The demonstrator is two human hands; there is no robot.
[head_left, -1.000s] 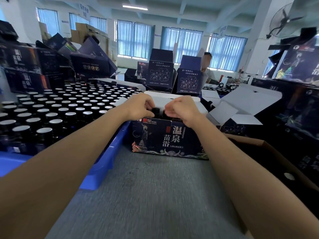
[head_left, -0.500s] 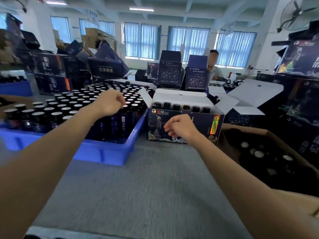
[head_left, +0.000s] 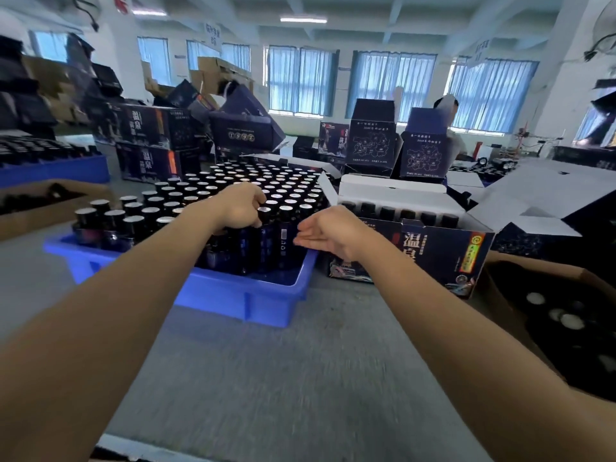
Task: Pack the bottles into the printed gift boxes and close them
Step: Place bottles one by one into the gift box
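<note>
Right hand (head_left: 328, 232) shifted left off box front, now over blue crate (head_left: 233, 295) right rim, fingers straight, pressed together, holding nothing. Crate packed with upright bottles (head_left: 286, 191). Printed gift box (head_left: 443, 251) just right of crate, flaps open, bottle row inside. Left hand (head_left: 238, 208) fingers curled round front-row bottle (head_left: 265, 216).

The left hand (head_left: 238, 206) fingers (head_left: 258, 195) are half hiding the bottle (head_left: 265, 211) they are pinching; the right edge is cropping the carton (head_left: 500, 281).
</note>
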